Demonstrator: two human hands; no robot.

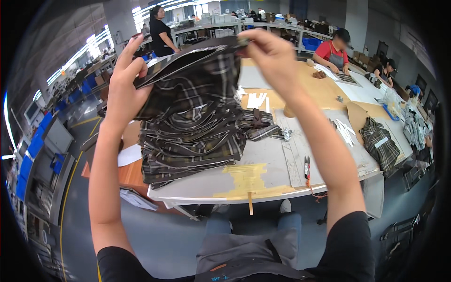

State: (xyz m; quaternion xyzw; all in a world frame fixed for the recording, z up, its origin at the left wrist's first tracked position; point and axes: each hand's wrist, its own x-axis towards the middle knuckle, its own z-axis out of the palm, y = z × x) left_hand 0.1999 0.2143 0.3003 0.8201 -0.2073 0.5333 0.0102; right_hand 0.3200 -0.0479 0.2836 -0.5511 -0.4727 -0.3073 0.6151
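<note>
A dark plaid fabric pouch (195,77) with a black upper band and a pale line along its gaping edge hangs stretched between my two hands. My left hand (126,80) grips its left end, with some fingers pointing upward. At the opposite upper corner, my right hand (270,51) pinches the band. Directly below lies a tall, uneven stack of similar plaid pieces (192,150) at the left end of the work table; the held pouch hides its top. Plaid straps or strips (258,126) lie against the stack's right side.
Thread snips (307,168) lie near the front edge of the table (268,162). White strips (256,100) and a plaid bundle (379,143) are farther off. A person in red (331,54) works across the table; another person in black (162,33) stands at the back left.
</note>
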